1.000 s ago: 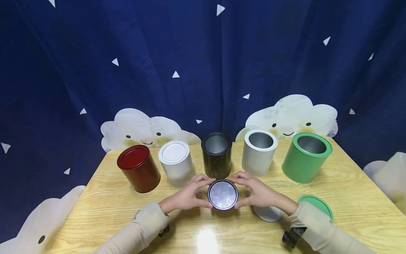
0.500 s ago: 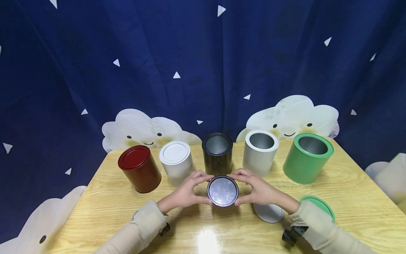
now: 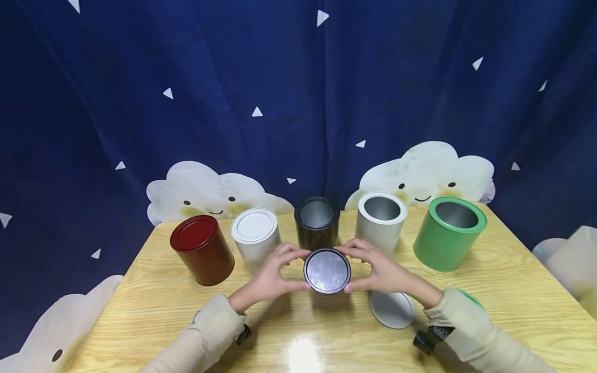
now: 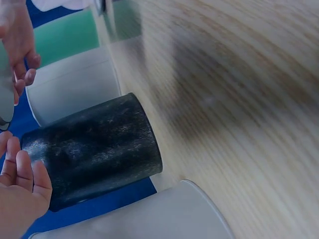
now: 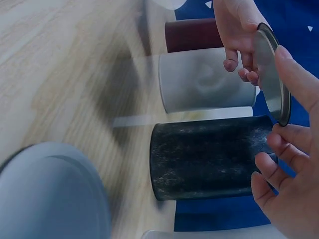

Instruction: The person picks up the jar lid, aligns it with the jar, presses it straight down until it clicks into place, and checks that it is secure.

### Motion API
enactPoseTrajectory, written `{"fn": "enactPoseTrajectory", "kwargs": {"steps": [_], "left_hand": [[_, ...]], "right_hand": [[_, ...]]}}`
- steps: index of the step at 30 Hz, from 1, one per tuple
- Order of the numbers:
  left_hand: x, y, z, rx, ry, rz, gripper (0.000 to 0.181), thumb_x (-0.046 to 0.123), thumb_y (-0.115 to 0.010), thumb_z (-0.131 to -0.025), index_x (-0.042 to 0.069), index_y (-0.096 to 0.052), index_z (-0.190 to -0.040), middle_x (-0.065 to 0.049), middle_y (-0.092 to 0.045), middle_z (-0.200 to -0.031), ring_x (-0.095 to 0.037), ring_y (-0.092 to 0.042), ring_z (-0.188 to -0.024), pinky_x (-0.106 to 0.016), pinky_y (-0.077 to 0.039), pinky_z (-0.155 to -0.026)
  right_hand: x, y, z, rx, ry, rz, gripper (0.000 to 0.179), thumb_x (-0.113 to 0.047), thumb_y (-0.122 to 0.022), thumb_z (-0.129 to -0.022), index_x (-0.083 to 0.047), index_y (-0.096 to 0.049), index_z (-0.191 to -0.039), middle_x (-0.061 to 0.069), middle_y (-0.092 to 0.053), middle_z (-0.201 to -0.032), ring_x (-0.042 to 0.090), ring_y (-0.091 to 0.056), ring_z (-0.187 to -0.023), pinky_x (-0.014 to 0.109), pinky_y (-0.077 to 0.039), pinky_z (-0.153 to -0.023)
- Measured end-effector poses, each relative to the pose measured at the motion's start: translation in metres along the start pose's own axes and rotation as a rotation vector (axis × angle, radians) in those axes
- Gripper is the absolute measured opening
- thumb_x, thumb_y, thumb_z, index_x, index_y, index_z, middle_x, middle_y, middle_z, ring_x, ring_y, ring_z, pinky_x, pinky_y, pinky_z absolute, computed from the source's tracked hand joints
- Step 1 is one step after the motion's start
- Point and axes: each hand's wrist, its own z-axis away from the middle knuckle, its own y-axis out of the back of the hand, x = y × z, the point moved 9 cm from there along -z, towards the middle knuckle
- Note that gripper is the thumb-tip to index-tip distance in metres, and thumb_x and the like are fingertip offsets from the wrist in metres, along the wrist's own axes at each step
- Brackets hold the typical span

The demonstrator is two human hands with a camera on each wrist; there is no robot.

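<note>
Between my two hands is a round black-rimmed can lid (image 3: 327, 271), raised off the table in front of the black can (image 3: 318, 223), which stands upright with its top uncovered. My left hand (image 3: 275, 272) pinches the lid's left edge with thumb and fingers. On the opposite edge my right hand (image 3: 379, 268) does the same. In the right wrist view the lid (image 5: 273, 74) is seen nearly edge-on beside the black can (image 5: 209, 159). The left wrist view shows only a sliver of the lid (image 4: 6, 87) at its left border.
A dark red can (image 3: 202, 251) and a white can (image 3: 256, 238), both lidded, stand left. An uncovered white can (image 3: 381, 225) and an uncovered green can (image 3: 448, 235) stand right. A white lid (image 3: 393, 311) lies on the table (image 3: 140, 311); a green lid (image 3: 471, 297) is partly behind the right sleeve.
Both hands have moved the black-rimmed lid up and slightly toward the black can, holding it by both edges throughout. The cans stay where they were.
</note>
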Motion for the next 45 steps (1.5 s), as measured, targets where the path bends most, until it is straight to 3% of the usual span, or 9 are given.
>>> {"fn": "enactPoseTrajectory", "kwargs": {"steps": [6, 11, 19, 27, 36, 41, 45], "left_hand": [[0.005, 0.006, -0.003, 0.059, -0.008, 0.029, 0.056, 0.014, -0.082, -0.063, 0.003, -0.062, -0.113, -0.007, -0.057, -0.105, -0.018, -0.047, -0.096, -0.035, -0.043, -0.071], [0.013, 0.017, -0.008, 0.095, -0.05, 0.052, 0.054, 0.009, -0.081, -0.064, -0.001, -0.061, -0.113, -0.009, -0.057, -0.105, -0.02, -0.047, -0.094, -0.034, -0.042, -0.071], [0.019, 0.024, -0.017, 0.066, -0.019, -0.041, 0.061, 0.018, -0.082, -0.065, 0.002, -0.059, -0.119, -0.007, -0.054, -0.111, -0.02, -0.047, -0.101, -0.034, -0.043, -0.08], [0.023, 0.032, -0.028, 0.074, -0.043, -0.076, 0.063, 0.019, -0.083, -0.063, 0.0, -0.059, -0.118, -0.009, -0.055, -0.11, -0.022, -0.047, -0.105, -0.038, -0.039, -0.089], [0.018, 0.039, -0.038, 0.084, -0.032, -0.114, 0.063, 0.02, -0.084, -0.061, 0.001, -0.061, -0.117, -0.01, -0.056, -0.11, -0.023, -0.047, -0.106, -0.039, -0.038, -0.088], [0.014, 0.045, -0.047, 0.085, -0.019, -0.09, 0.062, 0.017, -0.083, -0.062, 0.0, -0.06, -0.116, -0.011, -0.056, -0.106, -0.023, -0.048, -0.1, -0.039, -0.041, -0.082], [0.012, 0.048, -0.054, 0.076, -0.016, -0.057, 0.06, 0.015, -0.082, -0.063, -0.003, -0.06, -0.116, -0.012, -0.056, -0.104, -0.026, -0.049, -0.097, -0.037, -0.04, -0.076]], "right_hand": [[-0.004, 0.007, -0.004, 0.022, 0.039, 0.02, 0.071, -0.024, -0.082, -0.063, 0.001, -0.054, -0.123, 0.005, -0.054, -0.11, 0.021, -0.049, -0.102, 0.04, -0.044, -0.082], [-0.007, 0.015, -0.013, 0.035, 0.061, -0.008, 0.069, -0.022, -0.082, -0.064, 0.002, -0.054, -0.122, 0.005, -0.054, -0.108, 0.016, -0.049, -0.093, 0.032, -0.043, -0.074], [-0.01, 0.026, -0.022, 0.042, 0.032, 0.001, 0.07, -0.023, -0.082, -0.063, 0.002, -0.054, -0.123, 0.005, -0.054, -0.107, 0.01, -0.045, -0.085, 0.03, -0.041, -0.069], [-0.009, 0.032, -0.029, 0.042, 0.006, 0.017, 0.071, -0.024, -0.082, -0.063, 0.001, -0.054, -0.124, 0.006, -0.054, -0.11, 0.019, -0.05, -0.095, 0.032, -0.041, -0.076], [-0.006, 0.039, -0.043, 0.039, -0.021, -0.012, 0.068, -0.017, -0.084, -0.062, 0.001, -0.056, -0.121, 0.009, -0.056, -0.109, 0.014, -0.048, -0.087, 0.03, -0.043, -0.066], [0.003, 0.04, -0.051, 0.03, -0.05, -0.018, 0.067, -0.019, -0.083, -0.063, -0.001, -0.056, -0.122, 0.007, -0.056, -0.109, 0.022, -0.051, -0.087, 0.037, -0.044, -0.067], [0.01, 0.042, -0.057, 0.015, -0.068, -0.018, 0.067, -0.021, -0.082, -0.064, -0.001, -0.055, -0.123, 0.008, -0.055, -0.108, 0.027, -0.051, -0.09, 0.036, -0.044, -0.066]]}}
